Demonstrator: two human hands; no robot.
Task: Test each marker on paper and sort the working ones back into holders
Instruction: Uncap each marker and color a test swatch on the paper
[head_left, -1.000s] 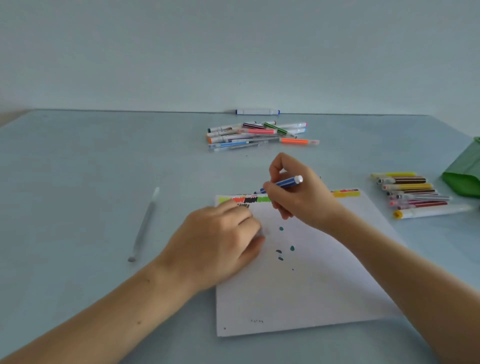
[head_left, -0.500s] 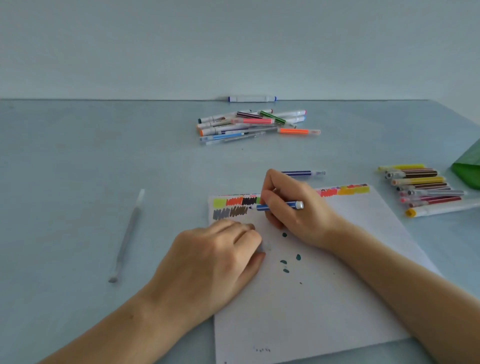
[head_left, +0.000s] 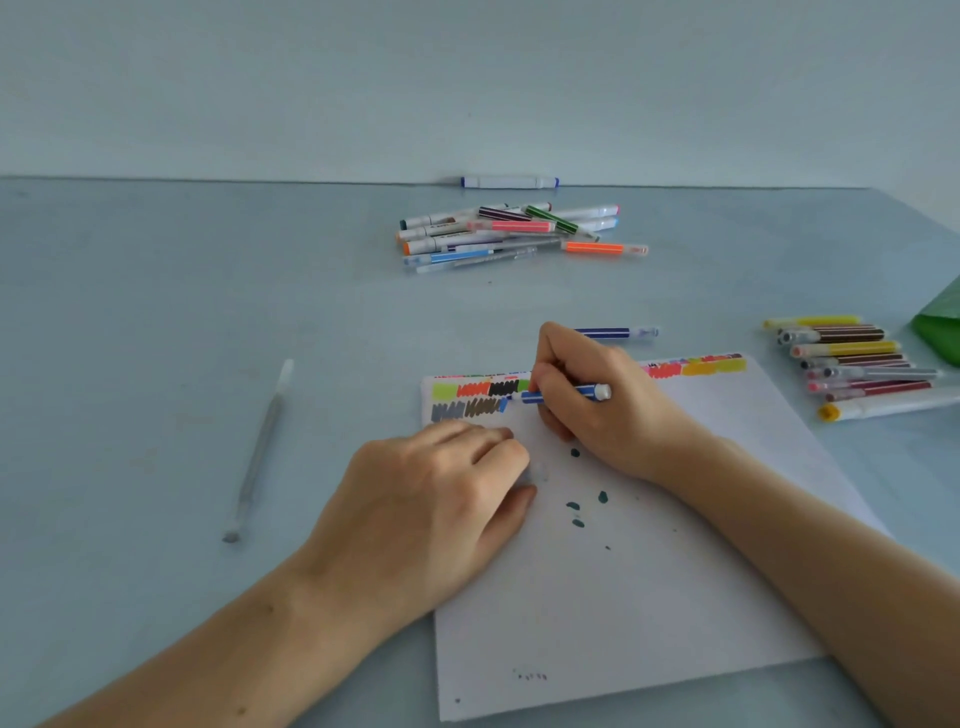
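Presently: right hand (head_left: 608, 400) pinched blue marker (head_left: 563, 393), tip down on paper (head_left: 649, 597) at end of second swatch row, small blue mark (head_left: 503, 405) showing, so ink seemed to flow. Left hand (head_left: 436, 499) lay curled on paper's left edge, likely pinning sheet; pale cap-like thing under fingers, cannot tell if gripped. Untested pile (head_left: 509, 234) lay beyond paper; tested row (head_left: 857, 364) right of paper, near green holder (head_left: 940, 322). Grey pen (head_left: 260, 452) left of paper.
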